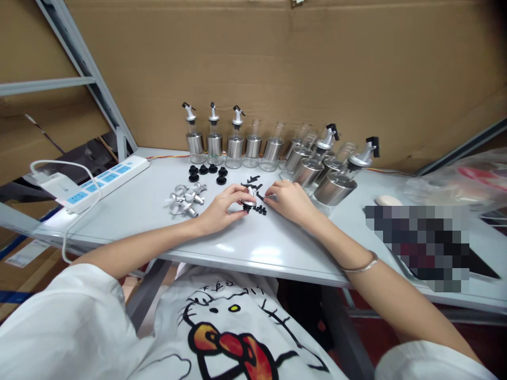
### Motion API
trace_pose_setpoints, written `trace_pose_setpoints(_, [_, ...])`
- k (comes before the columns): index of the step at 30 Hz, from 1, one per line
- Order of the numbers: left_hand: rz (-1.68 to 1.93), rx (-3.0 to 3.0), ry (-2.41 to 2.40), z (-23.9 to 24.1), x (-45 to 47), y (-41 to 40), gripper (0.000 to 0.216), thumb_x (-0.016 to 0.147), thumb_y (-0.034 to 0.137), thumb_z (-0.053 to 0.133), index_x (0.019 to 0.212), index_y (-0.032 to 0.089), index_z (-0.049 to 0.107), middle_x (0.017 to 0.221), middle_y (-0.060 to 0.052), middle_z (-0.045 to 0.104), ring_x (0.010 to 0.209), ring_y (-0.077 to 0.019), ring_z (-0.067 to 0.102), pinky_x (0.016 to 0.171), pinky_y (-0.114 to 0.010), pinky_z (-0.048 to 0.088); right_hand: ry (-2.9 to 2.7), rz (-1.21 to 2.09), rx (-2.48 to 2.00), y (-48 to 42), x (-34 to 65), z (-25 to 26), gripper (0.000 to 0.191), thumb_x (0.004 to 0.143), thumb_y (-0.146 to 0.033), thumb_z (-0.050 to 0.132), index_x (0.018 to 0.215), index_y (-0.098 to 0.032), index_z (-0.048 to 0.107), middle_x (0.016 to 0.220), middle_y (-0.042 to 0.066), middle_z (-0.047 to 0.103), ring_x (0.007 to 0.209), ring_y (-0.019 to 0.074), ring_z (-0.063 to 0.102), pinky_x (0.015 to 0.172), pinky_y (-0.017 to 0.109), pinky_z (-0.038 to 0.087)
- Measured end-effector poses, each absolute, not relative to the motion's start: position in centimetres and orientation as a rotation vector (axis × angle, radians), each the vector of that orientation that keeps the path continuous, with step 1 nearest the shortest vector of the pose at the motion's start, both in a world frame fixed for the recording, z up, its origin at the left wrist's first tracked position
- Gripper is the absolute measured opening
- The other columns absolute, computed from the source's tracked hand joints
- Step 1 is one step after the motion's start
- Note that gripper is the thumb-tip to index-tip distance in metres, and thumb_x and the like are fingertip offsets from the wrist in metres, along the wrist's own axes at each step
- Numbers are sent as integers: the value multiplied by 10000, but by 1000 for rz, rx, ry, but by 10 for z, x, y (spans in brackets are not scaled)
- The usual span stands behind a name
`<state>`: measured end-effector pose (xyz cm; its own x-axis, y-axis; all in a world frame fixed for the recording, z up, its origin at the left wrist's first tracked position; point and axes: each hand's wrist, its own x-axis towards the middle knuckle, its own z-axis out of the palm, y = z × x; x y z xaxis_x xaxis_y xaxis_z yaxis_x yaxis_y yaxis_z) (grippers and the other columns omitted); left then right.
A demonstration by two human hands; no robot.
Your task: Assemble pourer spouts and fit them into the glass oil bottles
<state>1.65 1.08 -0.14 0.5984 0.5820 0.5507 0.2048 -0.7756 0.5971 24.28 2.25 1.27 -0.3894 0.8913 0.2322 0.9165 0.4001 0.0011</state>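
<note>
My left hand is closed on a silver pourer spout with a black stopper at its base, held just over the table. My right hand has its fingers bent together, the fingertips at the end of a black lever; whether they grip it is hidden. Beyond the hands lie more loose black levers. Several tiny black caps sit between the hands. Left of my left hand is a pile of silver spouts, with black ribbed stoppers behind it.
Glass bottles with steel sleeves line the back, some topped with pourers; a tilted-looking one stands near my right forearm. A white power strip lies at left. At right are a plastic bag, a pale rounded object and a blurred-out item.
</note>
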Motion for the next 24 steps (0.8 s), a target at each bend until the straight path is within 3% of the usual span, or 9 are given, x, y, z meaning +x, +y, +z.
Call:
trace_pose_setpoints(3, [1026, 2369, 616, 0, 16, 11, 258, 849, 94, 593, 1085, 197, 608, 1092, -53, 551, 962, -135, 586, 927, -350, 522, -2461, -177, -1685, 22, 241, 14, 194, 886, -224, 548, 886, -161, 732, 972, 91, 704, 950, 258, 624, 728, 332, 421])
trace_pose_setpoints(8, [1031, 2358, 612, 0, 17, 10, 290, 840, 69, 567, 1100, 196, 591, 1107, -61, 561, 1030, -149, 572, 893, -323, 532, -2458, -176, -1742, 21, 241, 16, 219, 862, -181, 525, 857, -162, 742, 950, 89, 712, 891, 237, 649, 707, 306, 441])
trace_pose_setpoints(17, [1039, 2352, 634, -2, 17, 10, 265, 832, 102, 601, 1073, 209, 630, 1178, -71, 460, 1085, -179, 569, 930, -348, 544, -2317, -36, -1808, 20, 239, 17, 128, 801, -174, 557, 800, -184, 685, 843, 76, 720, 795, 232, 665, 647, 285, 439])
trace_pose_setpoints(24, [998, 2334, 634, -2, 16, 10, 254, 842, 164, 628, 1089, 223, 627, 1311, -90, 390, 1022, -181, 608, 968, -442, 527, -1914, 81, -1285, 14, 236, 20, 39, 807, -178, 568, 777, -189, 591, 709, 18, 684, 654, 154, 639, 648, 247, 473])
